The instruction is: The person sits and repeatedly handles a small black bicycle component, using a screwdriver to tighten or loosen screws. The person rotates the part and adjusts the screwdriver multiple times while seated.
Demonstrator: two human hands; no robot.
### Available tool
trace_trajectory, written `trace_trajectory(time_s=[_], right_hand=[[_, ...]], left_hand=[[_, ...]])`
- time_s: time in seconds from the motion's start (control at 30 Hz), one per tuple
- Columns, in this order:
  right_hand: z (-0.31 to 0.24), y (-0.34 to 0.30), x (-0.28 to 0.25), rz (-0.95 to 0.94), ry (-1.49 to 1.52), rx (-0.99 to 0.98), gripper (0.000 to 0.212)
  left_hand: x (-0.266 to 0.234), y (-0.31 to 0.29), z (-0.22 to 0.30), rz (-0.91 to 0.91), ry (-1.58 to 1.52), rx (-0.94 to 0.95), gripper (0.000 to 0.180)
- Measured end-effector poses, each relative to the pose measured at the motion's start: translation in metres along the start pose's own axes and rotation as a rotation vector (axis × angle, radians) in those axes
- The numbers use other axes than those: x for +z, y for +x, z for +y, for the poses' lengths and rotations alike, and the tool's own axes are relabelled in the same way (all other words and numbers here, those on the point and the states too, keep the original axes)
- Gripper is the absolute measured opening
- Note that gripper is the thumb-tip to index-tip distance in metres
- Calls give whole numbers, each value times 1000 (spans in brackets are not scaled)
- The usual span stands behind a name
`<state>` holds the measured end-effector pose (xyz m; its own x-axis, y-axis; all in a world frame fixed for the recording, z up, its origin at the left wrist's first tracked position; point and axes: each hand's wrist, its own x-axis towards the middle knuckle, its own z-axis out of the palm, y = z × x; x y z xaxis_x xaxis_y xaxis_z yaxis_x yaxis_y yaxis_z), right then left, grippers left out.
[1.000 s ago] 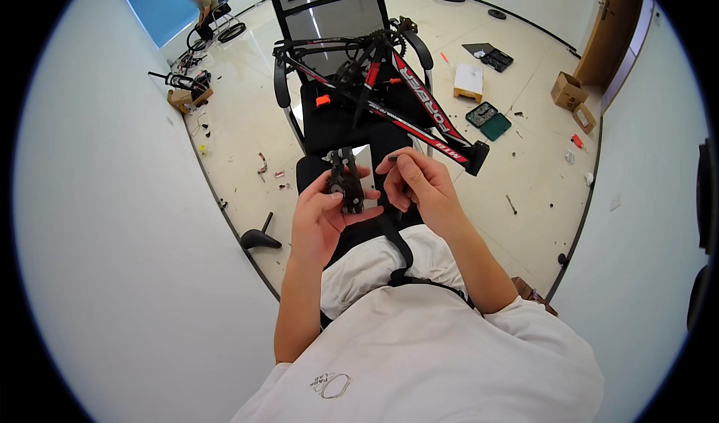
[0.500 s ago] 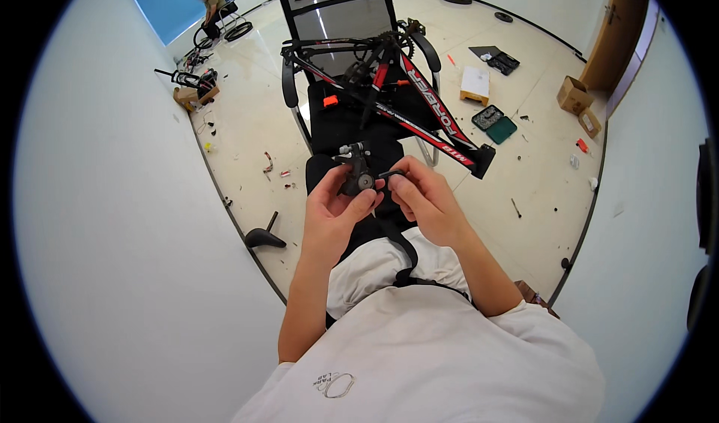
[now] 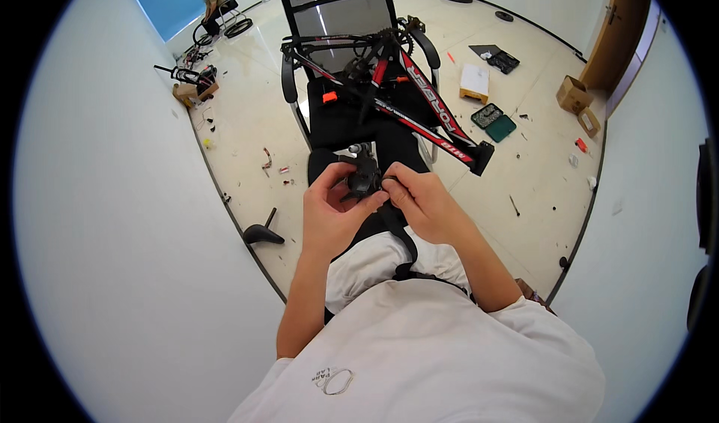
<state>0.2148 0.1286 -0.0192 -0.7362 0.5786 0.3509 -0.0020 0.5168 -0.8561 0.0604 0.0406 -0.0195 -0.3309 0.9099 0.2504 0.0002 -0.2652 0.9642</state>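
My left hand (image 3: 333, 206) is closed round a black disc brake caliper (image 3: 362, 176), its thumb at the lower edge and fingers along the left side. A silver bolt sits at the caliper's top. Against the caliper's right side, my right hand (image 3: 425, 204) pinches a small dark hex key (image 3: 391, 178); its tip is hidden by fingers and caliper. Beyond both hands, a black and red bicycle frame (image 3: 423, 132) lies across a black mesh-backed chair (image 3: 341, 20). An orange piece (image 3: 329, 97) rests on the seat.
To the right on the floor are an open green tool case (image 3: 500, 129), a white-topped yellow box (image 3: 474, 82), a black tool case (image 3: 503, 62) and cardboard boxes (image 3: 574, 93). A saddle (image 3: 262, 234) lies at left by the wall. Another person (image 3: 212, 7) sits far back near wheels.
My left hand has turned the caliper, so its round disc face no longer shows. My right hand has come closer to the caliper, and less of the hex key is visible.
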Motion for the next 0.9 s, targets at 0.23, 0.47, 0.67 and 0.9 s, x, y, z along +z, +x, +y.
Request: trace_trajectory(time_s=[0.23, 0.47, 0.67, 0.9], right_hand=[[7, 4, 9, 79, -255, -166, 14], [15, 2, 13, 52, 22, -121, 13], [21, 2, 29, -30, -187, -231, 13], [24, -3, 37, 35, -485, -407, 22]], left_hand=[[-1, 0, -8, 17, -97, -32, 42], [2, -3, -4, -5, -187, -1, 31], [3, 3, -10, 159, -325, -294, 26], [-4, 2, -26, 129, -319, -417, 31]])
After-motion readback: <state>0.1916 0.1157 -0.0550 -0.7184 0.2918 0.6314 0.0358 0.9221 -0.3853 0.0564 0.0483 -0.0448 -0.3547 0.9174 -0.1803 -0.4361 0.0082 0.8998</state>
